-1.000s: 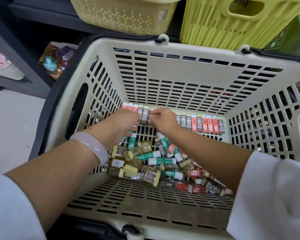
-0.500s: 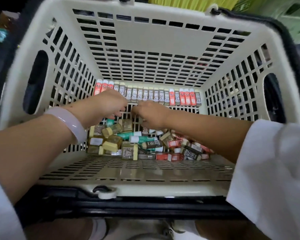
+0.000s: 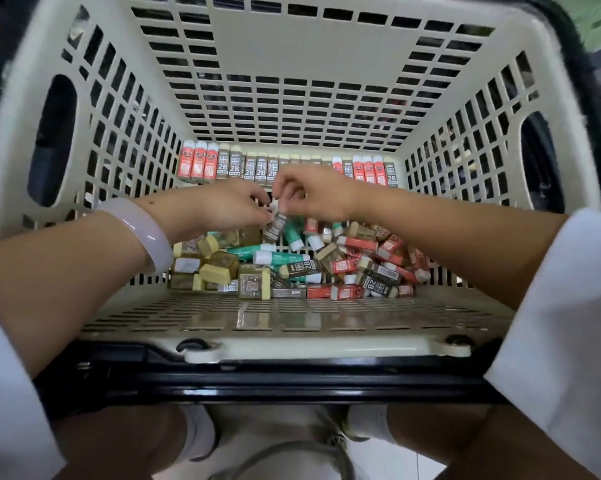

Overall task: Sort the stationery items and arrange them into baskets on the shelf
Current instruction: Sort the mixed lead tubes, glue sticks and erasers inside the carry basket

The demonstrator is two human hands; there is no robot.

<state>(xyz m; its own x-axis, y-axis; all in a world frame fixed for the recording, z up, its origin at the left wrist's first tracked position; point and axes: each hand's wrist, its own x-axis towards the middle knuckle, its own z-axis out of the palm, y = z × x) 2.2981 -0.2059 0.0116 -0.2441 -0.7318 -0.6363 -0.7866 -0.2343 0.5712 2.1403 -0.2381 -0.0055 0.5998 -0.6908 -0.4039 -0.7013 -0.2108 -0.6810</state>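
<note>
A jumbled pile of erasers (image 3: 292, 268) lies unsorted on the basket (image 3: 292, 320) floor. Above it, the left hand (image 3: 223, 209) and right hand (image 3: 316, 195) pinch one brown eraser (image 3: 275, 226). Beyond, a standing row (image 3: 288, 169) lines the far wall, so much remains.
</note>
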